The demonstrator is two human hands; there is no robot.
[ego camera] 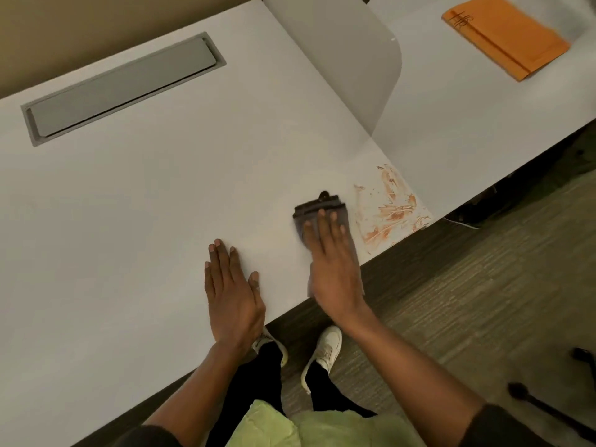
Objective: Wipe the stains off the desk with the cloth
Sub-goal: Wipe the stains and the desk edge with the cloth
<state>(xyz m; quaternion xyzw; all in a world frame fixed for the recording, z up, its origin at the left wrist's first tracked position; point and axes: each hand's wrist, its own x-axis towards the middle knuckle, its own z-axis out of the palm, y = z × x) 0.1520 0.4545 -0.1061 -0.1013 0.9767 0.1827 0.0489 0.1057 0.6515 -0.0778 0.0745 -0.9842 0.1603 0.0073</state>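
Note:
A folded dark grey cloth lies on the white desk near its front edge. My right hand presses flat on the cloth, fingers stretched forward over it. Orange-brown smeared stains cover the desk's right corner, just right of the cloth and apart from it. My left hand rests palm down on the bare desk to the left of the cloth, fingers together, holding nothing.
A grey cable-tray lid is set into the desk at the back left. A grey divider panel stands at the right edge. An orange envelope lies on the neighbouring desk. A chair base stands on the carpet at lower right.

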